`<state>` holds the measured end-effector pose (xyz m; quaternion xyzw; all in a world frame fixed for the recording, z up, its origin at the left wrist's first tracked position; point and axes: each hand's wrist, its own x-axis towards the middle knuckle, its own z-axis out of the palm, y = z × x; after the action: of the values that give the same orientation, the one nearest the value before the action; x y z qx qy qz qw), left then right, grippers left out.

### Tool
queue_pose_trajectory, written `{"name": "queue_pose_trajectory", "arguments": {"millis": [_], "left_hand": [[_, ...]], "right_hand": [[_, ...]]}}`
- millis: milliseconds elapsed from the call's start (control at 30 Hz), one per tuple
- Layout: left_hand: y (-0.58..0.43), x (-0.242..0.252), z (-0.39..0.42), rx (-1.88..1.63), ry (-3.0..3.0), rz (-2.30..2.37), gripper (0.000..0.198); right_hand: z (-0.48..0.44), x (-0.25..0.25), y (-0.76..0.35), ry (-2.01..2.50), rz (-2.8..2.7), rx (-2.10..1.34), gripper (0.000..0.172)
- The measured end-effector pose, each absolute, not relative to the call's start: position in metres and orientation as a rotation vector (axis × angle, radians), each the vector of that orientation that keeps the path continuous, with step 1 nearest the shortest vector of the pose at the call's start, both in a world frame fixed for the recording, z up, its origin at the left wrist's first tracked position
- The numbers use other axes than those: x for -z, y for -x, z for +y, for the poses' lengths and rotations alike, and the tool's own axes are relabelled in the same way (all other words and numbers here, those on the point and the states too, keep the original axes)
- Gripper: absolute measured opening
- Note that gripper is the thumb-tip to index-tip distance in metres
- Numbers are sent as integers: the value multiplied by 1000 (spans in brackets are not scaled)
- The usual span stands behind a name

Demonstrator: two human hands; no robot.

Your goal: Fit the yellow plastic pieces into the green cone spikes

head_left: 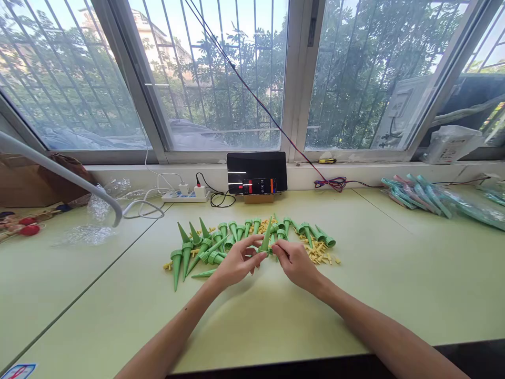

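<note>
In the head view, the left hand is partly curled, its thumb and fingers closed on a green cone that it holds point up over the near edge of the pile, at the middle of the pale green table. The right hand is just beside it, fingers folded in and thumb and forefinger pinched together close to the cone's lower end, though I cannot tell whether anything small is between them. Beyond both hands, more green spikes lie or stand among small yellow pieces.
</note>
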<state>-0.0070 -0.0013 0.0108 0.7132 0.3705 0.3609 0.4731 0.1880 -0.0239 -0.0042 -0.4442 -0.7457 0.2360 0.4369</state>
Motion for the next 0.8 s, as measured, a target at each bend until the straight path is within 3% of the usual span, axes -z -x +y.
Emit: {"name": "queue_pose_trajectory", "arguments": {"millis": [433, 800], "left_hand": [[7, -5, -1, -876, -1833, 947, 42], [5, -6, -3, -912, -1950, 970, 40]], "right_hand": [[-23, 6, -187, 1133, -1778, -741, 39], [-21, 1, -185, 975, -1267, -1604, 40]]}}
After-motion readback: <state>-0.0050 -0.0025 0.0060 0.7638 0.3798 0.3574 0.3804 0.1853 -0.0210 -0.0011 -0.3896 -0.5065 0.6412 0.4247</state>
